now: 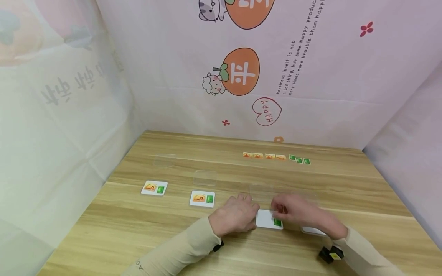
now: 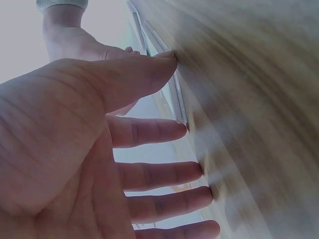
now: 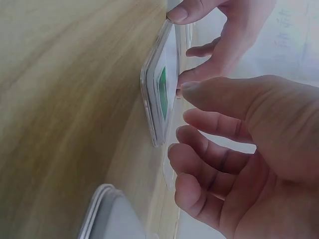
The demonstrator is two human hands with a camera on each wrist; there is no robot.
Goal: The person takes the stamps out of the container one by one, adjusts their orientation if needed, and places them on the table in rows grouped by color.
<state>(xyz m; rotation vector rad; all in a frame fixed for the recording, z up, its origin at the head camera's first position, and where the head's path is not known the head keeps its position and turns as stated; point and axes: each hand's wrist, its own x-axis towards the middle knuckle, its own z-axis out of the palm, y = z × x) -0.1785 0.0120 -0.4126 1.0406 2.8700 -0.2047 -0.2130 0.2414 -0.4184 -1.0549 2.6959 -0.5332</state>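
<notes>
A white card in a clear, thick-edged holder lies flat between the hands, a green sticker on its right part. At its left edge the left hand rests, thumb and forefinger touching the card's edge; the left wrist view shows these fingers nearly straight. Over the card's right side hovers the right hand, fingers loosely bent. In the right wrist view, the right thumb stands apart from the bent fingers, with nothing visible between them. Another white card lies partly hidden under the right forearm.
To the left lie two cards with orange pictures and green stickers. Several clear plates lie behind the cards. Orange picture pieces and green pieces form a row at the back, before a printed cloth wall.
</notes>
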